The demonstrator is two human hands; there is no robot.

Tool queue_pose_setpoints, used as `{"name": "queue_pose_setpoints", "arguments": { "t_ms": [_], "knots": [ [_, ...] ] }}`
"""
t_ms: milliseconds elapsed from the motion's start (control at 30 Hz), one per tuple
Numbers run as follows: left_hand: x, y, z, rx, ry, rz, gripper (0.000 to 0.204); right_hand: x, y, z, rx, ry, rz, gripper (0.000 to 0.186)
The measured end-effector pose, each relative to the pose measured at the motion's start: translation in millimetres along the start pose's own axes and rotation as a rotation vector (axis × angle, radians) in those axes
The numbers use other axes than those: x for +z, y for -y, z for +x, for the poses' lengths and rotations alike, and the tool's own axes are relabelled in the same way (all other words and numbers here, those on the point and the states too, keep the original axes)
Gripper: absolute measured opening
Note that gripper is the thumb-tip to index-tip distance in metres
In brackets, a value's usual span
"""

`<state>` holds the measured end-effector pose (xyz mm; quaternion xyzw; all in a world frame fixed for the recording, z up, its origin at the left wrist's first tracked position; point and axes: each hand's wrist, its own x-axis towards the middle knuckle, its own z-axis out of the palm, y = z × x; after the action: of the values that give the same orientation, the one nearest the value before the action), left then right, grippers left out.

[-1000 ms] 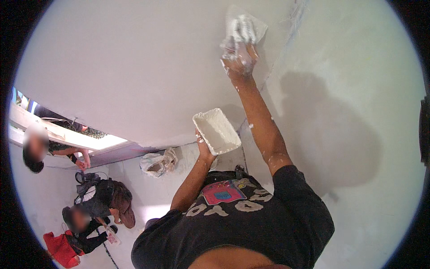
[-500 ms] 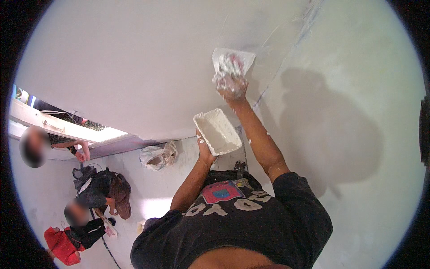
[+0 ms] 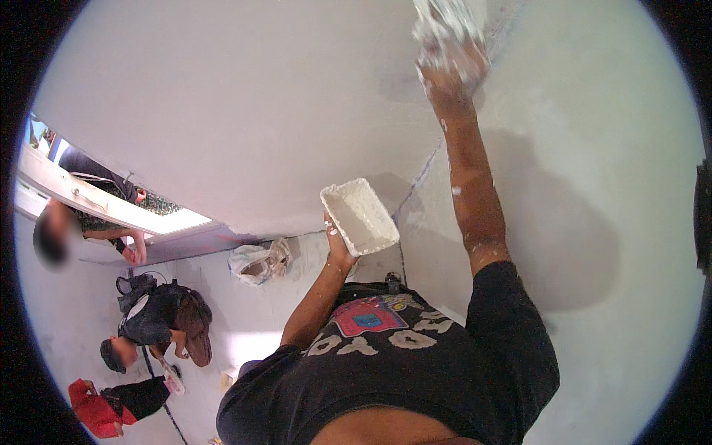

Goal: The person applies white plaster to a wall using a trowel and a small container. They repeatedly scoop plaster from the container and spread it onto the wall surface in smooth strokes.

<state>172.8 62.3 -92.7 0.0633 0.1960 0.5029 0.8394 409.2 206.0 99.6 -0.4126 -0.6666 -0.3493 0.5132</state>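
My left hand (image 3: pixel 338 246) is closed around the side of a white rectangular tub (image 3: pixel 386 225), held in front of my waist. White paste coats its rim and inner walls. Up and to the right, my right arm is stretched out against the pale wall surface. My right hand (image 3: pixel 454 65), spotted with white paste, grips a flat white putty spreader (image 3: pixel 449 18). Motion blurs the spreader and fingers, and its far end runs past the top of the picture. Paste specks dot my right forearm.
A dark seam (image 3: pixel 424 172) runs diagonally along the wall corner. A crumpled plastic bag (image 3: pixel 252 265) lies on the floor. At the left are a bright opening with a pale frame (image 3: pixel 96 202) and several people, one in dark clothes (image 3: pixel 152 315), another in red (image 3: pixel 93 408).
My right hand has swept up and to the right across the wall with the spreader, the arm straightening. The left hand and tub have stayed in place.
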Motion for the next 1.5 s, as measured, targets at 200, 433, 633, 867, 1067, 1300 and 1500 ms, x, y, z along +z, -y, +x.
{"name": "queue_pose_setpoints", "arguments": {
  "t_ms": [200,433,633,867,1067,1300,1500],
  "knots": [
    [-6.5,-2.2,2.7,0.013,-0.052,0.014,0.061,25.4,49.8,-23.7,0.022,0.047,-0.007,0.033],
    [-21.8,0.6,8.3,0.025,-0.048,0.044,0.063,-33.0,70.6,-143.2,0.778,0.113,0.737,0.029],
    [-23.0,-0.4,4.1,-0.056,-0.049,0.015,0.060,-15.2,-2.9,-71.9,0.354,-0.008,-0.272,0.040],
    [2.4,-0.8,-0.6,-0.042,-0.079,0.069,0.063,54.6,38.3,-45.5,0.688,-0.318,0.242,0.039],
    [-7.0,-3.0,0.3,0.022,0.010,-0.014,0.052,58.8,86.2,-20.5,0.557,-0.206,0.126,0.031],
    [-9.2,-4.2,-1.3,0.092,-0.086,0.076,0.058,36.5,93.4,-37.9,0.840,-0.234,0.559,0.032],
    [-11.9,-2.6,14.6,-0.043,0.071,-0.014,0.056,18.1,114.4,-66.7,0.837,0.010,0.768,0.034]
  ]
}}
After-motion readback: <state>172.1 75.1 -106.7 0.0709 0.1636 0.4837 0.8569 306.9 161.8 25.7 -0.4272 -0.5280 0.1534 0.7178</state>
